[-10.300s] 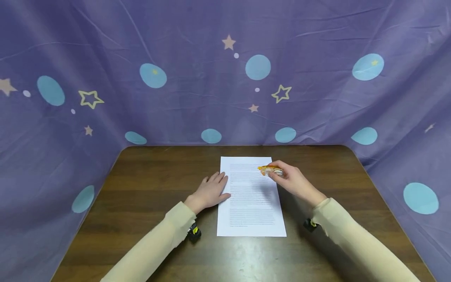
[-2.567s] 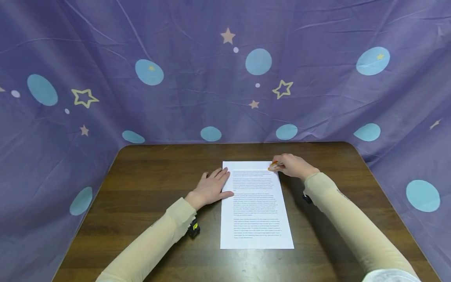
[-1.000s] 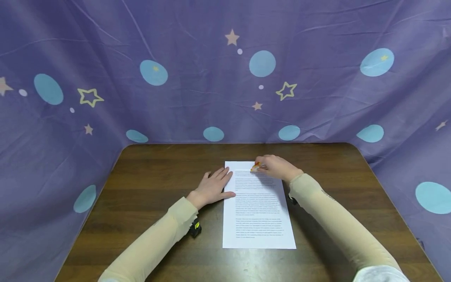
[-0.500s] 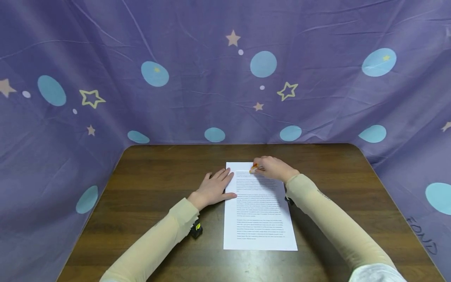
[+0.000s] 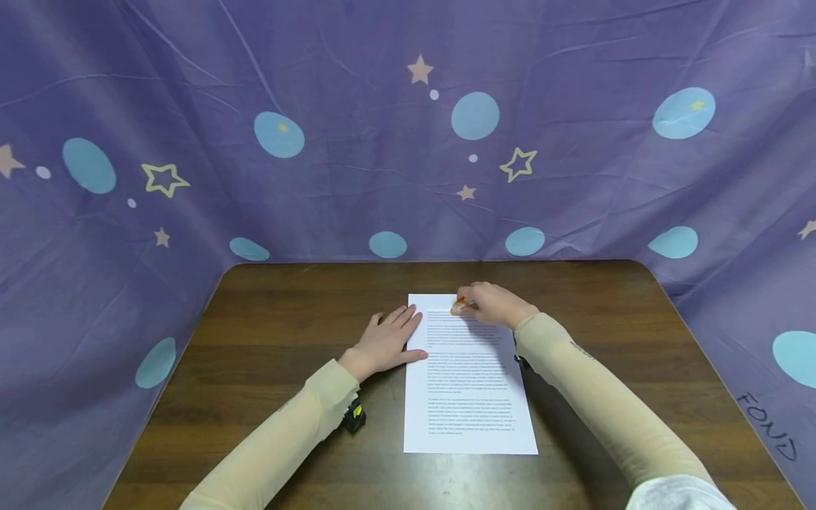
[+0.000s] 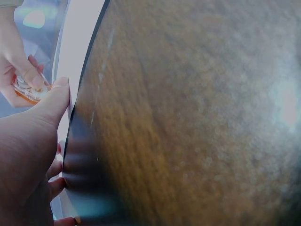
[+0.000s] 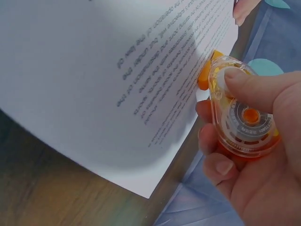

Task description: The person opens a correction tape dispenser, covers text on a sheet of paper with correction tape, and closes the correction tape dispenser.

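While the left hand [image 5: 380, 346] lies spread on the white rectangular printed paper sheet [image 5: 470, 444] at its fingertips' right, a clear-and-orange rounded plastic tape dispenser [image 7: 244, 117], pinched by the right hand [image 5: 500, 304], has come nearer that hand; work apparently now centres on the upper lines [image 5: 443, 327].

At the near right, the cloth [image 5: 739, 297] carries the handwritten capitals "FOND" [image 5: 767, 427]. I cannot read the printed lines [image 5: 468, 372] on the paper [image 5: 472, 445], the ring lettering [image 7: 263, 131] on my tape dispenser [image 7: 240, 117], or the mark [image 5: 582, 350] on my right sleeve [image 5: 618, 404].
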A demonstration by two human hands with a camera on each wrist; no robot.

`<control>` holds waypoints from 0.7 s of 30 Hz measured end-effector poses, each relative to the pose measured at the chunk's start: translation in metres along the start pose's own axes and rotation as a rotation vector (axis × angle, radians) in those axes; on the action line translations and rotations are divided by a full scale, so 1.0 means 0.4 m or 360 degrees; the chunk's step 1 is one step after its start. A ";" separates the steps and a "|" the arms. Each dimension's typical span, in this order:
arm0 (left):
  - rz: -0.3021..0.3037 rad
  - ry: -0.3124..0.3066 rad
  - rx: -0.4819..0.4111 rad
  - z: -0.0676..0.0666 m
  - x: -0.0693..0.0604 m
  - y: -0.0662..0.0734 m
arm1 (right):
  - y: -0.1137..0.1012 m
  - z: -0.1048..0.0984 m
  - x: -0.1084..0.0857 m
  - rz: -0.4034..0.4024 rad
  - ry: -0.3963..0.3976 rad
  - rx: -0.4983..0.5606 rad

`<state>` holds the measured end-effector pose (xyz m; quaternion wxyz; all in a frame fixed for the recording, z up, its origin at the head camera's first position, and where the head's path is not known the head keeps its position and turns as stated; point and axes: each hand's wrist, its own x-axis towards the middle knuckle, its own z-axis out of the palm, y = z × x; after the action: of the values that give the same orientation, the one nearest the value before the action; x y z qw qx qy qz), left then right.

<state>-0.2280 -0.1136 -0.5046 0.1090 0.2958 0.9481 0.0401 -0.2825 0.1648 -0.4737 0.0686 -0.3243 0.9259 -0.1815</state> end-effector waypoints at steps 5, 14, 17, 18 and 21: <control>-0.0012 0.0012 0.0024 0.003 0.004 -0.001 | -0.011 -0.007 -0.001 -0.0028 0.0023 -0.0066; -0.0007 0.0011 0.0044 0.006 0.005 -0.002 | -0.009 -0.004 -0.002 -0.0041 0.0043 -0.0134; -0.0004 0.0010 0.0041 0.004 0.003 -0.001 | -0.010 -0.006 -0.003 -0.0022 0.0025 -0.0119; -0.0004 0.0008 0.0041 0.003 0.002 -0.001 | -0.010 -0.006 -0.004 -0.0011 0.0018 -0.0114; -0.0009 0.0001 0.0034 0.002 0.001 0.000 | -0.011 -0.007 -0.006 0.0016 0.0000 -0.0099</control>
<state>-0.2280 -0.1133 -0.5056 0.1058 0.2943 0.9494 0.0299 -0.2789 0.1639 -0.4694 0.0594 -0.3215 0.9327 -0.1523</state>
